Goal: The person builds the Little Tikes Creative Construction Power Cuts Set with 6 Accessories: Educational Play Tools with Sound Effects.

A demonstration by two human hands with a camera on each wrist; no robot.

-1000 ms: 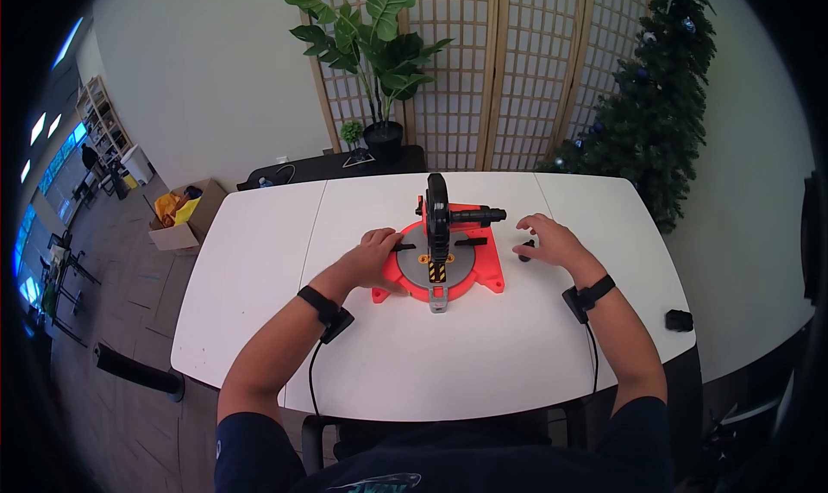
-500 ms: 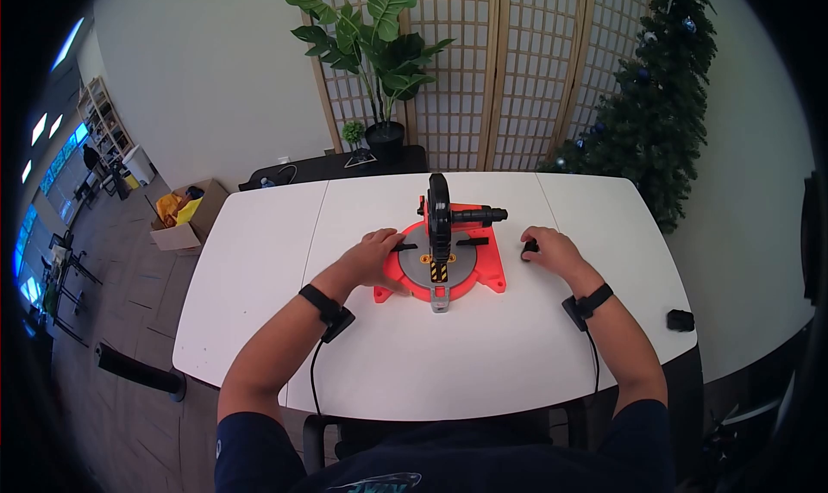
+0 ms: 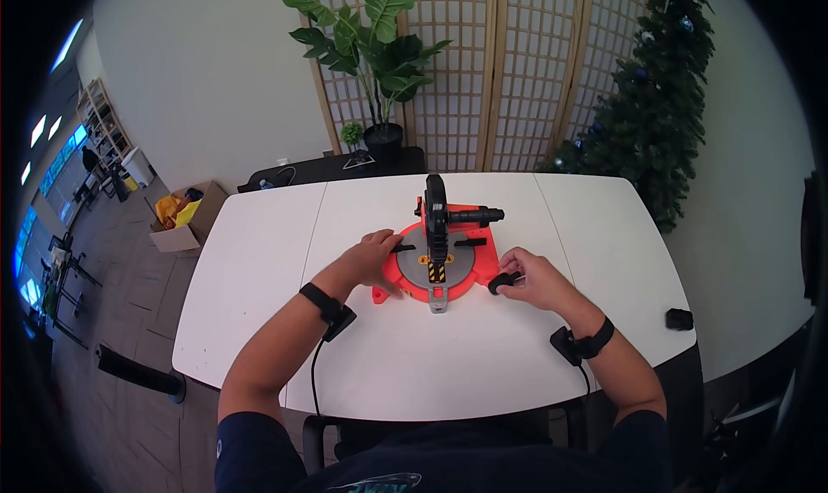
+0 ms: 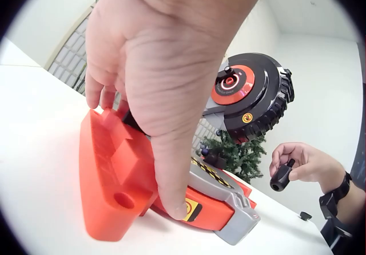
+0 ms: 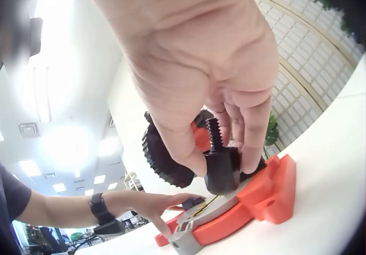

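Observation:
A toy miter saw with an orange base, a grey round turntable and a black blade guard stands on the white table. My left hand grips the left side of its base, thumb along the front and fingers over the back. In front of the base's right side, my right hand pinches a black knob between thumb and fingers. A threaded stud points up from the knob toward the palm. The knob overlaps the base's right corner in the head view.
A small black object lies near the table's right edge. Behind the table are a low black stand with a potted plant, a lattice screen and a decorated tree. A cardboard box is on the floor at left.
My right hand has closed on the black knob, lifted it off the table and brought it left and nearer, beside the saw's base. My left hand stays on the base.

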